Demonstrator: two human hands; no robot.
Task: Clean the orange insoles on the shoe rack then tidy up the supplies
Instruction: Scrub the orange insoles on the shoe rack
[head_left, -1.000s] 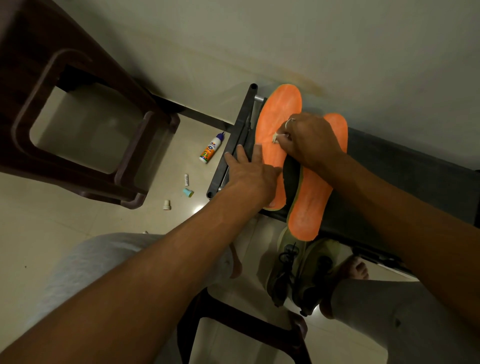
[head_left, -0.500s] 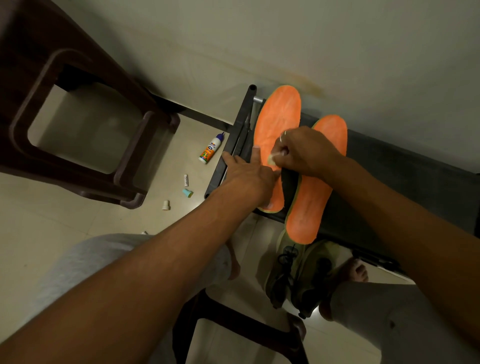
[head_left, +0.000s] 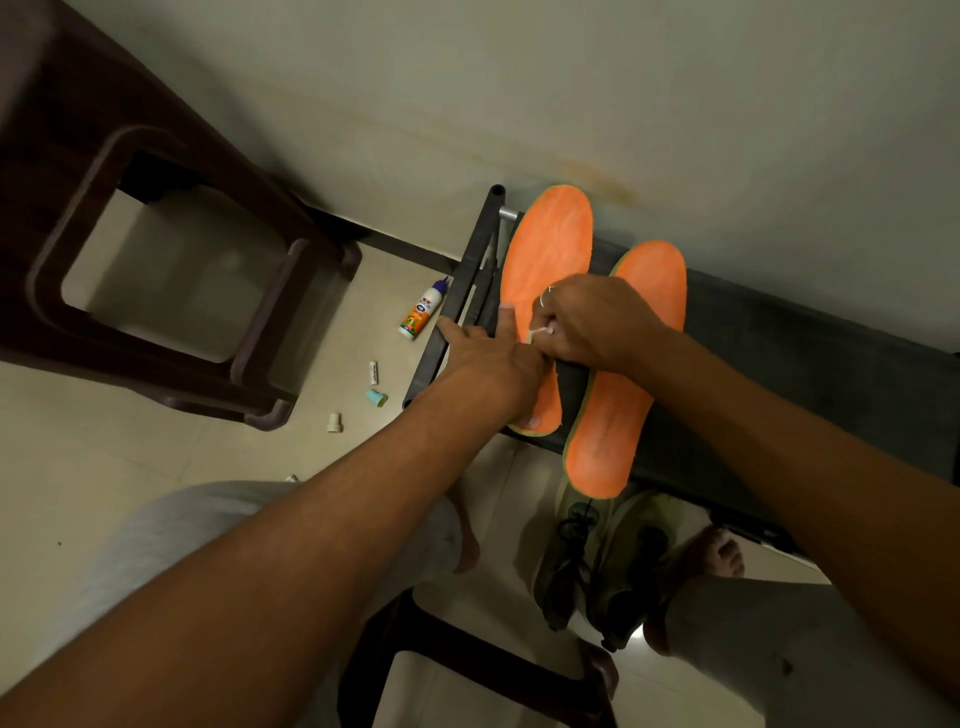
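Observation:
Two orange insoles lie side by side on the black shoe rack (head_left: 789, 353): the left insole (head_left: 550, 244) and the right insole (head_left: 618, 415). My left hand (head_left: 493, 364) presses flat on the left insole, fingers straight, thumb near its heel end. My right hand (head_left: 592, 322) pinches a small white wad (head_left: 543, 330) against the middle of the left insole, fingers curled round it. The insole's middle is hidden under both hands.
On the tiled floor left of the rack lie a small orange-labelled bottle (head_left: 422, 309), a white tube (head_left: 373, 372), a teal cap (head_left: 376, 398) and a white cap (head_left: 335, 422). A dark plastic stool (head_left: 171, 249) stands at left. Shoes (head_left: 597, 561) sit by my feet below the rack.
My right hand with the wad has slid down the left insole toward me, close against my left hand. My left hand stayed pressed on the insole.

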